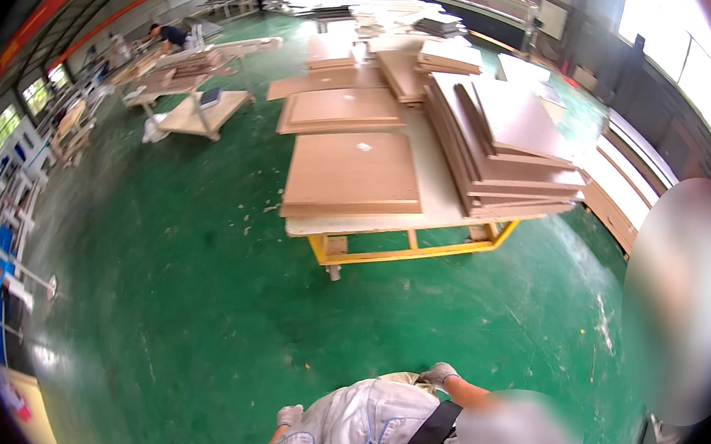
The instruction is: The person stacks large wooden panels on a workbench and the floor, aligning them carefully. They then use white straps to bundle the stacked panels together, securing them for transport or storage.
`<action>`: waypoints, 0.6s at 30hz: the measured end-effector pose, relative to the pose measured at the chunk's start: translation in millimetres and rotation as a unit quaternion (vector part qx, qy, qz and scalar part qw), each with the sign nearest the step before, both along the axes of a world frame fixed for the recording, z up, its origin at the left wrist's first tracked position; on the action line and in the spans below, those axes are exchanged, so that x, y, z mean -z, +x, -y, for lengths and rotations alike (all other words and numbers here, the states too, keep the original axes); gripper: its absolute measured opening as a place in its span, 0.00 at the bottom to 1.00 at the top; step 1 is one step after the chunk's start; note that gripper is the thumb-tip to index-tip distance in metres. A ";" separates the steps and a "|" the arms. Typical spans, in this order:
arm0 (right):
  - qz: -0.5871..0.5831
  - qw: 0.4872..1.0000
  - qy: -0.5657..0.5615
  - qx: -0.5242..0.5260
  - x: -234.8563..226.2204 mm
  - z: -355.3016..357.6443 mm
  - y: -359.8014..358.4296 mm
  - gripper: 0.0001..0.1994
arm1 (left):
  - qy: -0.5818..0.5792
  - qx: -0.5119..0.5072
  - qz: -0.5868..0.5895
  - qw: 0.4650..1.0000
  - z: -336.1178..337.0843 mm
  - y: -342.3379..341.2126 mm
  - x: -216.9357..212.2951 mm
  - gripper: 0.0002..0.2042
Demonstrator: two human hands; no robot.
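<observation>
My left hand (290, 415), in a pale glove, hangs low beside my grey jacket. My right hand (440, 374), gloved too, is held in front of my waist on the other side. Both are small in the picture with their fingers indistinct, and I see no object in either. Ahead of them stands a yellow-framed cart (408, 254) on casters, apart from both hands. A brown panel (353, 175) lies at its near left, and a tall stack of brown panels (513, 143) rises on its right.
More panels (345, 110) lie behind on the left. Long boards (619, 192) are stacked by the right wall. A smaller wheeled cart (199, 114) stands far left, near a person in dark clothing (171, 34). Machinery lines the left edge; a large blur covers the right.
</observation>
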State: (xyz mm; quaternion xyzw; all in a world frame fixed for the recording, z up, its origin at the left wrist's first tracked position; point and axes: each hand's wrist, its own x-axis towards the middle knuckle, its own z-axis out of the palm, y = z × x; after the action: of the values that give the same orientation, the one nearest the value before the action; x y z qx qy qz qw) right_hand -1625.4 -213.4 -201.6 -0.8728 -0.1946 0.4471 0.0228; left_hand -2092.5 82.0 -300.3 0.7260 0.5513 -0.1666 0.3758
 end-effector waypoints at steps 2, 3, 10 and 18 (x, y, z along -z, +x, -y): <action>0.012 0.992 0.014 -0.126 3.8 -56.2 -6.6 0.24 | -0.086 -0.175 0.076 0.978 -13.5 -25.6 -7.1 0.09; 0.016 0.982 0.021 -0.186 5.4 -85.5 -10.1 0.23 | -0.127 -0.257 0.113 0.951 -21.7 -38.1 -17.6 0.08; 0.036 0.953 0.046 -0.299 21.6 -234.5 1.8 0.21 | -0.255 -0.513 0.298 0.764 -122.4 -52.6 -39.1 0.05; -0.002 0.999 0.018 -0.049 2.6 -381.0 23.6 0.27 | 0.093 0.076 -0.061 0.991 -226.3 -60.5 -16.6 0.17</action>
State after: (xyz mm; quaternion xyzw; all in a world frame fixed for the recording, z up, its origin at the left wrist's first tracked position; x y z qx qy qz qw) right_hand -1601.8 167.6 -204.2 -0.8608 -0.2457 0.4453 0.0171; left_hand -2153.0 308.3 -283.6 0.7861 0.5293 -0.1872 0.2584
